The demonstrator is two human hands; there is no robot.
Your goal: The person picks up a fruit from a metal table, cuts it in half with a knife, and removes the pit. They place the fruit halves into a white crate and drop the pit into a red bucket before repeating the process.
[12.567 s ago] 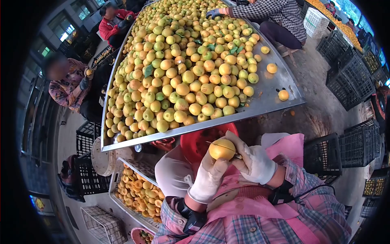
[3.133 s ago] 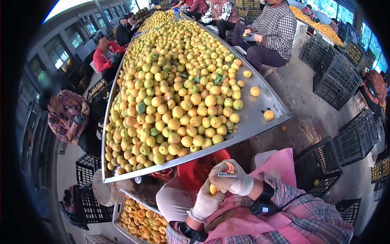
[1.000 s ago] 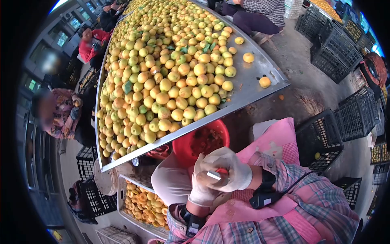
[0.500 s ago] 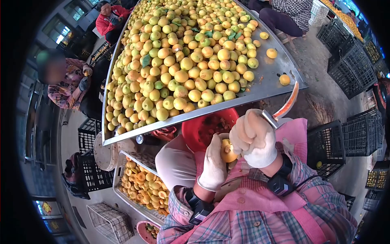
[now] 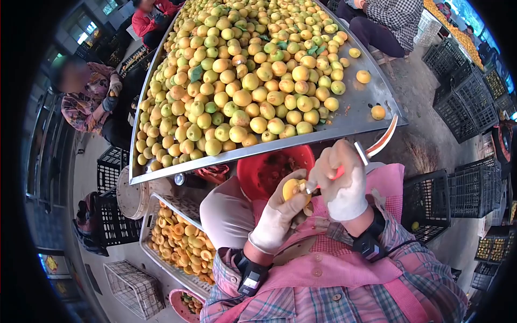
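Note:
My left hand (image 5: pixel 276 214), in a pale work glove, is closed around a yellow apricot (image 5: pixel 291 188) above my lap. My right hand (image 5: pixel 341 180), gloved too, grips a curved knife-like tool (image 5: pixel 383 138). Its reddish, pale-edged curved end and a metal band stick out past my knuckles to the upper right. Some red shows between my right fingers, and a small metal tip meets the apricot's right side. Below and behind the hands stands a red basin (image 5: pixel 253 172) with dark scraps inside.
A metal-edged table (image 5: pixel 371 121) ahead bears a large heap of apricots (image 5: pixel 237 81). A white crate (image 5: pixel 148 223) of apricot halves stands at my left, near a lidded bucket (image 5: pixel 129 196) and a pink bowl (image 5: pixel 175 301). Black crates (image 5: pixel 425 188) stand at right. Several people sit around the table.
My left hand has turned and moved slightly left, so the apricot now shows at its fingertips. The right fingers have shifted, exposing red and the metal tip. The view has shifted slightly.

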